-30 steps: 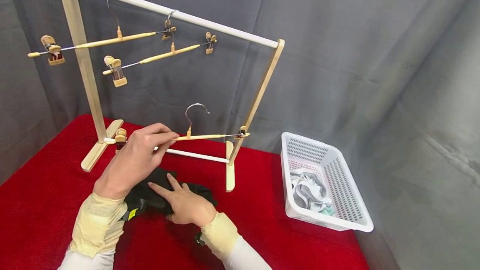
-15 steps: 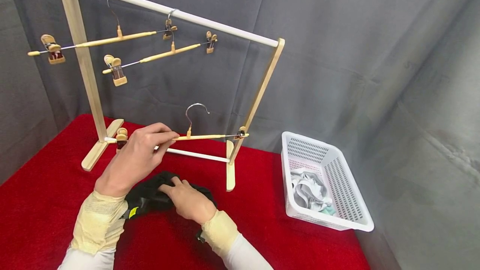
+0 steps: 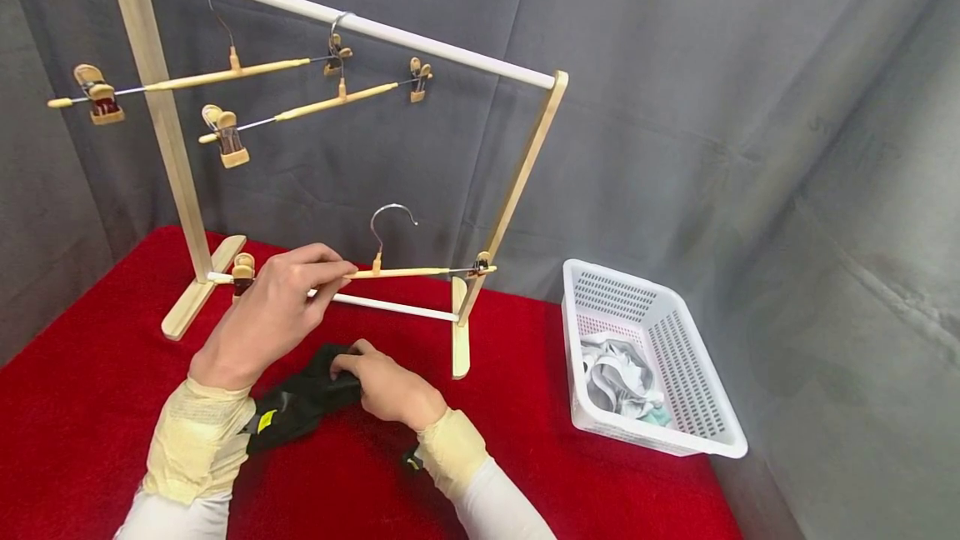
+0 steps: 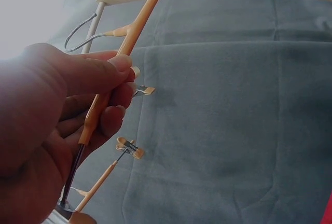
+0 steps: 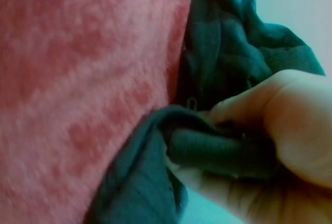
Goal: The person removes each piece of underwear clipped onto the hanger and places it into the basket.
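Observation:
My left hand holds a clip hanger by its wooden bar, thumb and fingers around it. The hanger's metal hook points up, with a clip at its right end and another just beyond the hand. Below, a crumpled black garment with a yellow tag lies on the red cloth, partly behind the left wrist. My right hand pinches the garment's right end. In the right wrist view, a fold of the dark fabric passes between thumb and fingers.
A wooden rack stands behind the hands, with two clip hangers on its white top rail. To the right, a white basket holds grey-white fabric. Grey curtain hangs behind. A small dark piece shows near the right wrist.
My right hand went from spread flat on the garment to pinching its end, and shifted slightly right. The garment has drawn into a narrower shape. The left hand and hanger stay nearly still.

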`<state>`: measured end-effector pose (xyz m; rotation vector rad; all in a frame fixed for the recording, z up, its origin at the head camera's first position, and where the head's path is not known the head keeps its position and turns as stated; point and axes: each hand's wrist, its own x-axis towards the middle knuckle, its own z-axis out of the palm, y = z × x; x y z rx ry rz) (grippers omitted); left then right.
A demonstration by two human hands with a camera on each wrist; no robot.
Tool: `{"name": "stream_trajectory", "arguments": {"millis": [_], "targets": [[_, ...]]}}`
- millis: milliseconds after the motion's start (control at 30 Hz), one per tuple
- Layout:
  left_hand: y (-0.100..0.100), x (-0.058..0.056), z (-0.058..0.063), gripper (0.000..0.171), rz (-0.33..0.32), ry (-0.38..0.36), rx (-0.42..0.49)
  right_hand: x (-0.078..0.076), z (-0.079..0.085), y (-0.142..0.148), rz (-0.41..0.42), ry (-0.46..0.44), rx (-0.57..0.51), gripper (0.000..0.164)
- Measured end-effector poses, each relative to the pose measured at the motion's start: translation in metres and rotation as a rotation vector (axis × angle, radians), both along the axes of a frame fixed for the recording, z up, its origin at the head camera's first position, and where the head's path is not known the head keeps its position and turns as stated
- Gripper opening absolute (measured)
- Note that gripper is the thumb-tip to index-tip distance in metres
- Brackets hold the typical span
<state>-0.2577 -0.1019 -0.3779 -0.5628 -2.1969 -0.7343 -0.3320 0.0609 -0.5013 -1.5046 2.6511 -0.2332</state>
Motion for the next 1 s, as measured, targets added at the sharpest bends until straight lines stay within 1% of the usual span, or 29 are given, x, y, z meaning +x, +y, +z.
{"name": "stream_trajectory", "arguments": {"millis": [200,467,667,833,900,1000], "targets": [[-0.002,-0.001,0.001,0.023,0.004,0.013,0.003,-0.007,0.006,0.008,-0.013,-0.068,-0.057,0.040],[-0.004,0.000,0.000,0.024,0.009,0.004,0.008,-0.016,0.018,0.022,-0.008,-0.097,-0.164,0.033],[-0.004,0.000,0.000,0.024,0.003,0.018,0.012,-0.022,0.027,0.036,-0.008,-0.138,-0.261,0.039],[-0.004,0.000,0.000,0.024,0.005,0.023,0.008,-0.026,0.033,0.047,-0.041,-0.118,-0.353,0.048],[-0.005,0.000,0.000,0.024,0.005,0.024,0.009,-0.027,0.036,0.051,-0.043,-0.120,-0.394,0.047],[-0.005,0.000,0.000,0.023,0.007,0.029,0.011,-0.030,0.041,0.056,-0.044,-0.129,-0.456,0.039]]}}
